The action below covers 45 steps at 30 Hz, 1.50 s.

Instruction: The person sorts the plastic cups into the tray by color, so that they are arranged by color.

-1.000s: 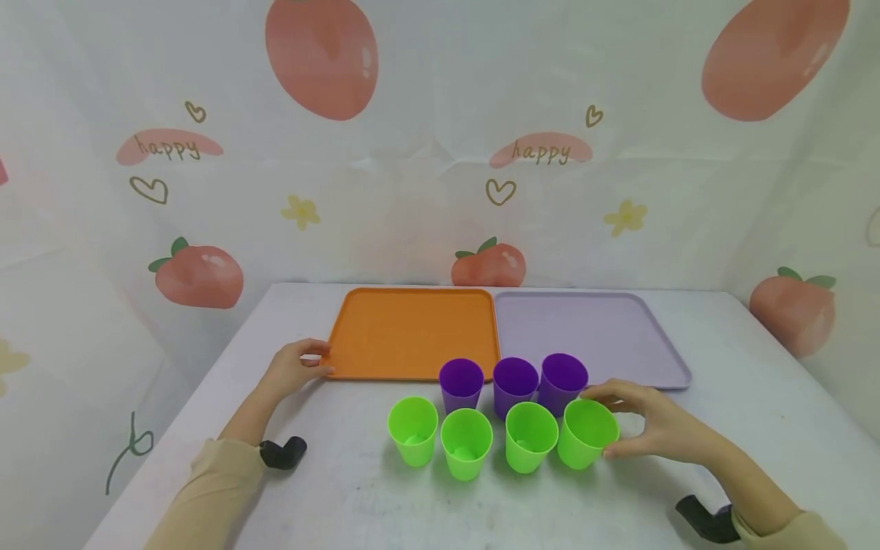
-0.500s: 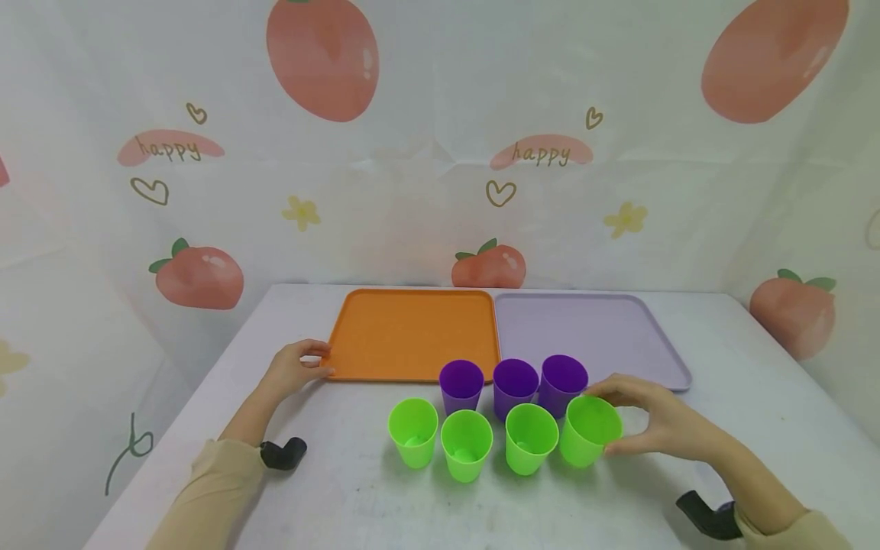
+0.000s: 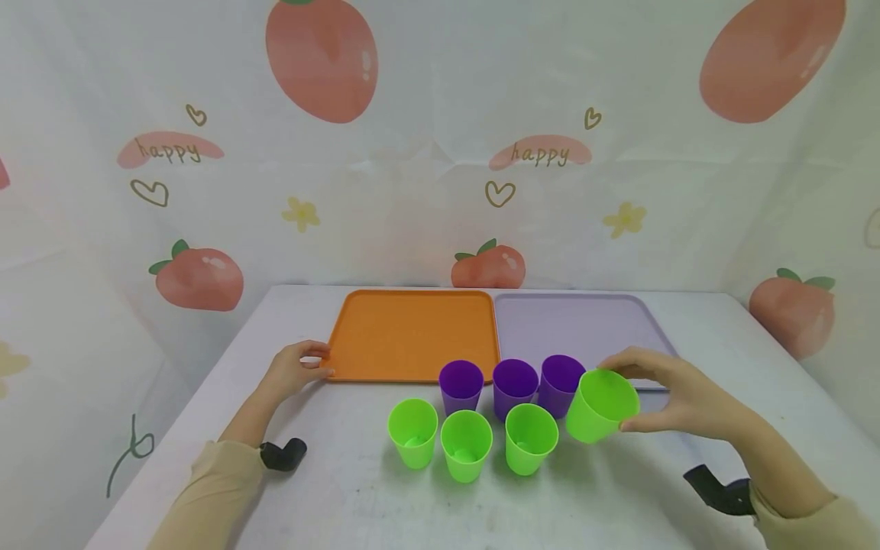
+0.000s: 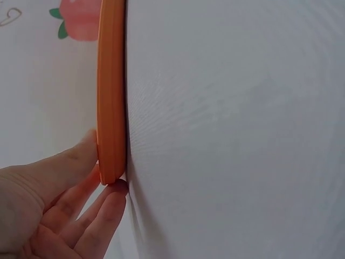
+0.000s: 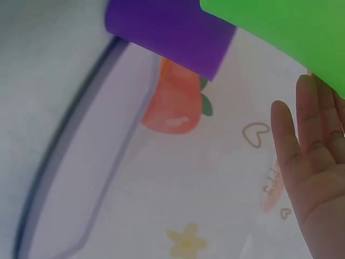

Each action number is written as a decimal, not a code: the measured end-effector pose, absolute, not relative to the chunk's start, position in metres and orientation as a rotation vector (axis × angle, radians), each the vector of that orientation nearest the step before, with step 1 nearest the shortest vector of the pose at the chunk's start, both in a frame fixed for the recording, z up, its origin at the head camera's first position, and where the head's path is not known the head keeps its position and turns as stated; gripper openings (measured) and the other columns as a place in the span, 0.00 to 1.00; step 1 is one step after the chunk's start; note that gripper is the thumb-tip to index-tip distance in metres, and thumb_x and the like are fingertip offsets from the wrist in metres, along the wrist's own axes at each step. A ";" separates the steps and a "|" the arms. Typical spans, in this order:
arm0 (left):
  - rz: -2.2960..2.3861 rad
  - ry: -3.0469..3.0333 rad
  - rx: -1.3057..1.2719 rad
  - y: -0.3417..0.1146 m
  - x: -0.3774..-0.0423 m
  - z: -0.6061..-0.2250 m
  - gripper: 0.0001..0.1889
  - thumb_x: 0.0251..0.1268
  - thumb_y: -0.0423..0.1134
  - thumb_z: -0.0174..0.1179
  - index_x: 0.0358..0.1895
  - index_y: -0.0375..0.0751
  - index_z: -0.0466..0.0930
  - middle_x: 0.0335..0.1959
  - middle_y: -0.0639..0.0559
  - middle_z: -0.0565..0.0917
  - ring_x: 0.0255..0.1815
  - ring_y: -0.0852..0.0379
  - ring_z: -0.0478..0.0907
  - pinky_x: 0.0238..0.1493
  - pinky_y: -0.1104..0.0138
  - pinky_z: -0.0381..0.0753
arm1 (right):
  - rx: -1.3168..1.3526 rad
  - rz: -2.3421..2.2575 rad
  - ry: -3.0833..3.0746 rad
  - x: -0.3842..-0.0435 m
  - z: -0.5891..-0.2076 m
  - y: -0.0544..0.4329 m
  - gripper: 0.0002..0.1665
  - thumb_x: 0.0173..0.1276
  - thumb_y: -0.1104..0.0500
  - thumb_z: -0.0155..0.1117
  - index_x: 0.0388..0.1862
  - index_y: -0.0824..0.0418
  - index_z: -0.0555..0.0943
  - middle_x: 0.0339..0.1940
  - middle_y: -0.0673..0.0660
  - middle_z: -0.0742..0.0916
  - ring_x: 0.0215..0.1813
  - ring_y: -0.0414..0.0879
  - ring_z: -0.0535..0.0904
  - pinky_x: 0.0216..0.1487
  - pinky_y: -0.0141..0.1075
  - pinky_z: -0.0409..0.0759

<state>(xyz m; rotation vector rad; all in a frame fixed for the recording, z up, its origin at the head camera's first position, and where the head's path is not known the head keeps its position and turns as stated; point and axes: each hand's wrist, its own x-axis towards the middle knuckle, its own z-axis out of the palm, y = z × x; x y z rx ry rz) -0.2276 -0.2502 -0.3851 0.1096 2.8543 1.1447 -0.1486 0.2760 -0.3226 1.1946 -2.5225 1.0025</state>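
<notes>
Evidently, the near left corner of the orange tray (image 3: 412, 336) is held by the left hand (image 3: 292, 370), the thumb being set against one side of the rim and the curved fingers against the other. Before that tray's near edge, three green cups (image 3: 467, 458) are stood upright on the table (image 3: 344, 496) in a loose row; behind them three purple cups (image 3: 514, 396) are lined up near the corners where the orange tray and the lavender tray (image 3: 571, 325) meet. The left purple cup (image 3: 461, 393) could be knocked if the orange tray is pulled nearer, since little room is left there. Farther right, the held green cup (image 3: 594, 412) is pinched by the right hand (image 3: 681, 397), tilted and apparently held clear of the table before the lavender tray's near edge. The right purple cup (image 3: 560, 389) could be toppled if the held green cup is swung leftward; whether the two touch cannot be told. A drop could be caused by the fingertip grip, the cup's bottom being unsupported. Its far rim is met by the fingers, its right side by the thumb.
</notes>
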 end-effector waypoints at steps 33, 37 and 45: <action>1.121 2.837 0.170 -0.257 -0.234 -0.387 0.31 0.49 0.41 0.70 0.58 0.32 0.73 0.59 0.32 0.74 0.53 0.38 0.79 0.50 0.56 0.82 | 1.116 0.979 -2.491 -0.192 -0.265 0.231 0.38 0.44 0.66 0.76 0.58 0.64 0.75 0.54 0.47 0.81 0.56 0.23 0.71 0.55 0.15 0.71; 1.096 2.830 0.136 -0.254 -0.233 -0.384 0.31 0.51 0.37 0.69 0.59 0.29 0.70 0.61 0.29 0.71 0.56 0.34 0.75 0.53 0.52 0.80 | 1.093 0.995 -2.513 -0.201 -0.261 0.218 0.38 0.47 0.64 0.76 0.59 0.64 0.74 0.55 0.58 0.82 0.55 0.23 0.71 0.54 0.15 0.72; 1.083 2.823 0.131 -0.255 -0.232 -0.384 0.35 0.51 0.38 0.69 0.62 0.28 0.67 0.63 0.30 0.70 0.57 0.35 0.75 0.55 0.52 0.79 | 1.114 1.019 -2.533 -0.217 -0.255 0.189 0.35 0.49 0.61 0.75 0.58 0.62 0.75 0.52 0.56 0.82 0.53 0.45 0.78 0.54 0.42 0.81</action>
